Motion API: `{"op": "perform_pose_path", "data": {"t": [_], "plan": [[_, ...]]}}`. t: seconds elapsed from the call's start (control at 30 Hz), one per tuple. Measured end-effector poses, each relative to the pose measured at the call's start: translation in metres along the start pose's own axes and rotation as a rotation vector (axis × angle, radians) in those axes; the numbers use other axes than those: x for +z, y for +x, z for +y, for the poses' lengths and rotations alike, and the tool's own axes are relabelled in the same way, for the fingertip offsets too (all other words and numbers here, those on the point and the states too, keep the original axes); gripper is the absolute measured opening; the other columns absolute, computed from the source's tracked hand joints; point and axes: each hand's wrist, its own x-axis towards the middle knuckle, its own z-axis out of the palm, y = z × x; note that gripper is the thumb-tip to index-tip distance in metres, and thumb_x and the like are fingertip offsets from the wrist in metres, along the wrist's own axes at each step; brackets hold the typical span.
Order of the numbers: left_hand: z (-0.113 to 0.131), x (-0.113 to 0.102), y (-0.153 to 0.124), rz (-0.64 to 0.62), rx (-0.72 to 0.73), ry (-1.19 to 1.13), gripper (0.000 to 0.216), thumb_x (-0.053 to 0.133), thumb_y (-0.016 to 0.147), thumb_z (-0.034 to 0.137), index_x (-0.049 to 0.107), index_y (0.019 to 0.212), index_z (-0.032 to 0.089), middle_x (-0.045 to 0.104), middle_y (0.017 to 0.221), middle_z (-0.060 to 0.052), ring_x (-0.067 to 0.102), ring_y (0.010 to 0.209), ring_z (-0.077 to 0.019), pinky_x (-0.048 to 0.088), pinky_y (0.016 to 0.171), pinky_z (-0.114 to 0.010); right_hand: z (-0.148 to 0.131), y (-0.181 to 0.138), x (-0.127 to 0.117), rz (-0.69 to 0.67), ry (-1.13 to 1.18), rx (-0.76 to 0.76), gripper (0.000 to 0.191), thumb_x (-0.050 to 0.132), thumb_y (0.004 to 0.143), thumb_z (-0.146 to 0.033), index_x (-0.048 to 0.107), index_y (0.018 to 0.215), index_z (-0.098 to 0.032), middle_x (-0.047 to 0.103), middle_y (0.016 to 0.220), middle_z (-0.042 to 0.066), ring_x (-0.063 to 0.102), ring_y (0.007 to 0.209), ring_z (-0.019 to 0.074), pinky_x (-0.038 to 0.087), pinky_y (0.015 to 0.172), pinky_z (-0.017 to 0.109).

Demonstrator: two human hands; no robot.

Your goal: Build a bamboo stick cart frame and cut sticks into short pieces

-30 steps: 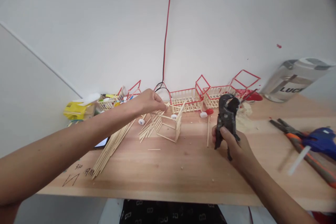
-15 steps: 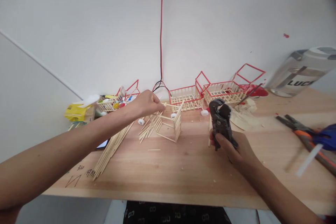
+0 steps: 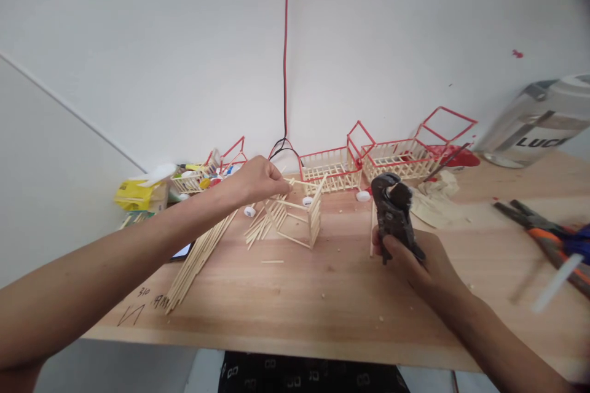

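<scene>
While my right hand (image 3: pixel 421 258) is clenched around the cutter (image 3: pixel 391 209), its head upright above that fist, my left hand (image 3: pixel 255 181) pinches 1 stick of the frame (image 3: pixel 297 215) just below its fingertips. Far right, a can (image 3: pixel 537 123) reads "LUC"; pencilled "310" sits near the table (image 3: pixel 322 301) edge.

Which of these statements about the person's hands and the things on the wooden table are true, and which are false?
1. The right hand grips dark cutting pliers. True.
2. The left hand lies flat on the table. False: it reaches to the unpainted stick frame.
3. A bundle of long sticks lies left of that frame. True.
4. The red-edged stick baskets stand at the table's near edge. False: they stand by the wall.
</scene>
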Motion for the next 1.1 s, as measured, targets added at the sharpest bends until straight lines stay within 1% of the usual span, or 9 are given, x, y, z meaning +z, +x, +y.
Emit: {"op": "perform_pose_path", "data": {"t": [0.3, 0.47, 0.6, 0.67, 0.73, 0.83, 0.9, 0.97, 1.1], "plan": [[-0.001, 0.001, 0.000, -0.003, -0.008, 0.009, 0.020, 0.059, 0.068, 0.028, 0.066, 0.056, 0.014, 0.030, 0.043, 0.005, 0.022, 0.044, -0.0071, 0.012, 0.049, -0.027, -0.005, 0.000, -0.001, 0.016, -0.010, 0.021, 0.030, 0.046, 0.088, -0.044, 0.059, 0.075, -0.021, 0.063, 0.067, 0.003, 0.059, 0.062, 0.0190, 0.045, 0.058, 0.028], [0.001, -0.002, -0.005, 0.011, 0.006, -0.067, 0.023, 0.060, 0.070, 0.027, 0.059, 0.051, 0.014, 0.031, 0.045, 0.005, 0.024, 0.045, -0.0069, 0.013, 0.048, -0.027, -0.009, 0.001, -0.002, 0.044, 0.023, 0.032, 0.033, 0.045, 0.089, -0.046, 0.059, 0.073, -0.021, 0.062, 0.067, 0.004, 0.058, 0.064, 0.0186, 0.046, 0.058, 0.028], [0.000, -0.008, -0.028, 0.087, 0.112, -0.097, 0.027, 0.059, 0.077, 0.031, 0.058, 0.055, 0.014, 0.046, 0.053, 0.002, 0.036, 0.050, -0.0085, 0.022, 0.048, -0.024, -0.004, 0.001, -0.001, 0.095, 0.061, 0.089, 0.034, 0.047, 0.088, -0.048, 0.060, 0.074, -0.020, 0.063, 0.069, 0.003, 0.059, 0.065, 0.0174, 0.046, 0.059, 0.027], [-0.007, -0.007, -0.045, 0.047, 0.198, -0.074, 0.027, 0.057, 0.081, 0.033, 0.061, 0.061, 0.015, 0.053, 0.060, 0.000, 0.044, 0.056, -0.0101, 0.028, 0.051, -0.023, -0.003, 0.001, 0.000, 0.129, 0.090, 0.130, 0.036, 0.048, 0.088, -0.050, 0.061, 0.075, -0.019, 0.063, 0.068, 0.003, 0.059, 0.064, 0.0167, 0.046, 0.059, 0.026], [-0.020, 0.002, -0.062, -0.048, 0.288, -0.011, 0.027, 0.056, 0.084, 0.033, 0.062, 0.063, 0.015, 0.057, 0.064, 0.000, 0.050, 0.062, -0.0112, 0.035, 0.057, -0.022, -0.003, 0.001, 0.001, 0.164, 0.122, 0.165, 0.037, 0.048, 0.088, -0.051, 0.063, 0.076, -0.019, 0.062, 0.067, 0.003, 0.058, 0.063, 0.0164, 0.047, 0.059, 0.026], [-0.050, 0.030, -0.076, -0.066, 0.330, 0.134, 0.028, 0.050, 0.089, 0.030, 0.061, 0.068, 0.016, 0.059, 0.069, -0.002, 0.053, 0.067, -0.0129, 0.038, 0.062, -0.024, -0.003, 0.002, 0.002, 0.201, 0.163, 0.182, 0.040, 0.049, 0.086, -0.054, 0.063, 0.075, -0.018, 0.063, 0.067, 0.004, 0.058, 0.062, 0.0163, 0.047, 0.058, 0.027], [-0.069, 0.051, -0.077, -0.056, 0.367, 0.231, 0.028, 0.047, 0.092, 0.028, 0.063, 0.073, 0.016, 0.061, 0.076, -0.005, 0.055, 0.076, -0.0160, 0.041, 0.070, -0.027, -0.002, 0.003, 0.003, 0.211, 0.191, 0.188, 0.039, 0.050, 0.085, -0.055, 0.062, 0.075, -0.019, 0.063, 0.067, 0.004, 0.058, 0.061, 0.0168, 0.048, 0.058, 0.028], [-0.084, 0.069, -0.071, -0.024, 0.348, 0.343, 0.032, 0.042, 0.094, 0.028, 0.062, 0.073, 0.015, 0.061, 0.081, -0.007, 0.055, 0.081, -0.0182, 0.043, 0.074, -0.029, 0.002, 0.003, 0.004, 0.205, 0.208, 0.192, 0.038, 0.051, 0.085, -0.055, 0.062, 0.076, -0.020, 0.064, 0.068, 0.005, 0.059, 0.062, 0.0176, 0.048, 0.058, 0.029], [-0.095, 0.084, -0.060, -0.031, 0.351, 0.521, 0.026, 0.044, 0.093, 0.026, 0.062, 0.078, 0.015, 0.061, 0.086, -0.009, 0.056, 0.085, -0.0201, 0.044, 0.073, -0.030, 0.008, 0.002, 0.004, 0.202, 0.211, 0.200, 0.037, 0.053, 0.085, -0.055, 0.064, 0.076, -0.021, 0.064, 0.068, 0.005, 0.059, 0.063, 0.0188, 0.048, 0.058, 0.030]]}}
